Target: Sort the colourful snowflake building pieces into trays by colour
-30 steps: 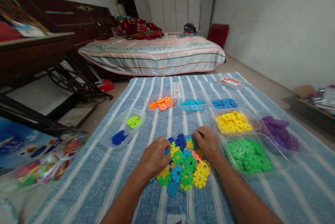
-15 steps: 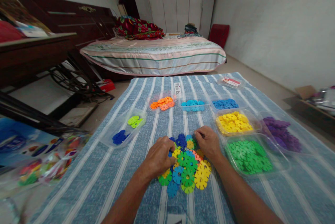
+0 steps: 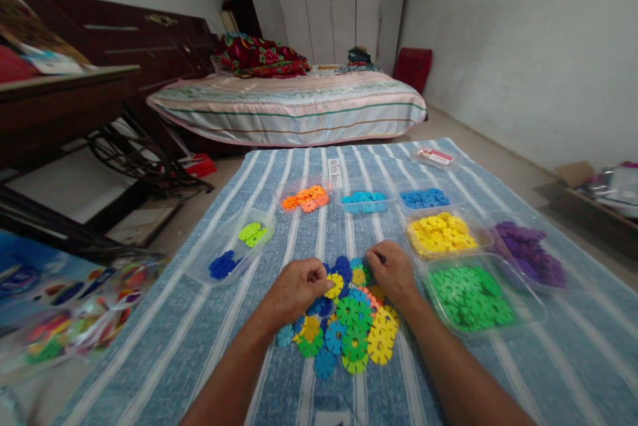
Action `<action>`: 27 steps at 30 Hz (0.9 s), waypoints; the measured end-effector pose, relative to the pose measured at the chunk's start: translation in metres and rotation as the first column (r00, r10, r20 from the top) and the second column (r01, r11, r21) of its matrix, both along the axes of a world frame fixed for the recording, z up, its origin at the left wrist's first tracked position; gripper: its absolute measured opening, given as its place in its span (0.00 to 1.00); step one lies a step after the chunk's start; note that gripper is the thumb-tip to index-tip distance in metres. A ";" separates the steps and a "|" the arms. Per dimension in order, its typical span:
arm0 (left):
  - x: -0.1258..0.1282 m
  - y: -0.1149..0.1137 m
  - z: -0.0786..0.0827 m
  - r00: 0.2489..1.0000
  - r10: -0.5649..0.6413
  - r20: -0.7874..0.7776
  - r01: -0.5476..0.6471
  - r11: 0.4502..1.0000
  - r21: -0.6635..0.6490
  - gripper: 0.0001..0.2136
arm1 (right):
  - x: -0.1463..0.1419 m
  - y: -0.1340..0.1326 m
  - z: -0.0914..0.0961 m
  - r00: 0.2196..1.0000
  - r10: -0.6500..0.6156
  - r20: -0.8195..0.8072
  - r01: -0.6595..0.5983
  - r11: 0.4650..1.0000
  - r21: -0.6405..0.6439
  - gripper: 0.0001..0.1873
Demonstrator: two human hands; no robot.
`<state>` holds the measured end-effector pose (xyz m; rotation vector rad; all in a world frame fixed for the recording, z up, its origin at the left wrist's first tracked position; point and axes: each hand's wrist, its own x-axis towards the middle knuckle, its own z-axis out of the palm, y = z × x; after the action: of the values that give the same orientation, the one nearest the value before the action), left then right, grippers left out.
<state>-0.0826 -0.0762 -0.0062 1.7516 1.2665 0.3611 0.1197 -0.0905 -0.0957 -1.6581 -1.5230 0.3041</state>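
Pile: mixed-colour slotted discs [image 3: 347,313] heaped on striped-cloth surface [image 3: 309,240], centre, btwn the two hands; some overlap, a few at L & near edges lie flatter.
L hand [image 3: 298,288]: at pile's upper L; thumb + finger seem pinched on L edge of yellow disc [image 3: 334,286].
Yellow disc: over upper part of pile, face mostly visible; can't tell if it's clear of discs below or resting on them.
R hand [image 3: 391,272]: at pile's upper R edge, fingers curled in; can't tell if it grips a disc or nothing.
Pick from pile: step in hand looks like drawing one yellow disc out w/ L hand, R hand poised close by.
Lift-off: next move prob. calls for a firm pinch & straight lift, so slots don't snag neighbours; R hand could steady the heap.
Tubs [image 3: 531,310]: R side, green discs [image 3: 471,296] nearest, yellow discs [image 3: 441,233] & purple discs [image 3: 531,253] beyond; other colours in tubs at far & L sides.
Hidden: R fingertips & whatever they cover; lower discs under the top ones; underside of yellow disc.
Cut off: both forearms at bottom edge; pale label [image 3: 332,419] too, unreadable.
Floor, L: bagged bits [image 3: 90,333] blurred, contents unclear.
Far box [image 3: 436,157]: red-white label, print too small to read.
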 end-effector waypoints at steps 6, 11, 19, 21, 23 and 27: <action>0.030 0.012 0.006 1.000 -0.007 -0.008 0.008 0.997 0.075 0.08 | -0.001 0.001 0.002 1.000 -0.012 0.007 0.012 1.000 0.003 0.13; 0.077 0.023 0.011 0.995 -0.062 0.076 0.049 0.985 0.165 0.07 | -0.004 0.001 -0.002 0.995 -0.094 0.017 0.094 0.995 -0.018 0.11; 0.155 0.032 0.018 0.970 -0.117 0.212 0.069 0.973 0.219 0.10 | -0.006 0.006 -0.011 0.984 -0.176 0.040 0.176 0.984 0.016 0.11; 0.147 0.036 0.017 0.982 -0.102 0.159 0.056 0.961 0.272 0.09 | -0.006 0.005 -0.008 0.990 -0.138 0.029 0.138 0.990 0.023 0.11; 0.126 0.040 0.016 0.991 -0.066 0.119 0.028 0.953 0.300 0.09 | -0.005 0.004 -0.002 0.997 -0.074 0.019 0.073 0.997 0.026 0.11; 0.065 0.036 0.018 1.000 0.016 -0.005 -0.014 0.950 0.312 0.10 | -0.003 0.001 0.003 1.000 -0.025 0.014 0.025 1.000 -0.002 0.12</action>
<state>-0.0176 -0.0405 0.0114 2.0093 1.2813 0.5912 0.1171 -0.0893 -0.0925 -1.6830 -1.5111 0.2815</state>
